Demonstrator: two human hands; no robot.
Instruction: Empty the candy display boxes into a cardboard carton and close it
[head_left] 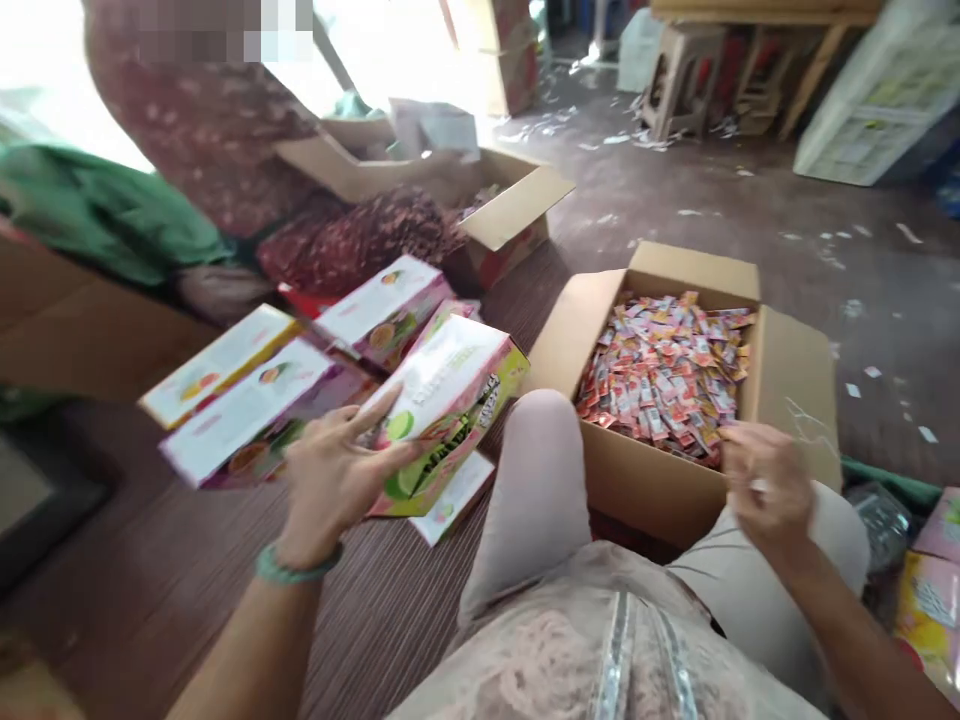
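Note:
My left hand [337,470] grips the end of a white, pink and green printed box [457,400] with lime pictures, tilted above the floor. Curled fingers close up my right hand [769,480], which hovers at the near right edge of an open carton [652,490]. Whatever those fingers pinch is too blurred to make out. Many small pink and orange sachets [667,370] fill that carton. Left of the lime box lie several similar boxes, among them a purple-edged box [255,410] and a yellow-edged box [225,365]. A flatter white box [454,495] lies partly beneath the held one.
Another person's patterned sleeve [360,240] reaches beside a second open carton [517,215]. Paper scraps [829,245] litter the floor. Behind stand a plastic stool [682,80] and a pale crate [877,100]. Packages [930,600] lie at the right edge.

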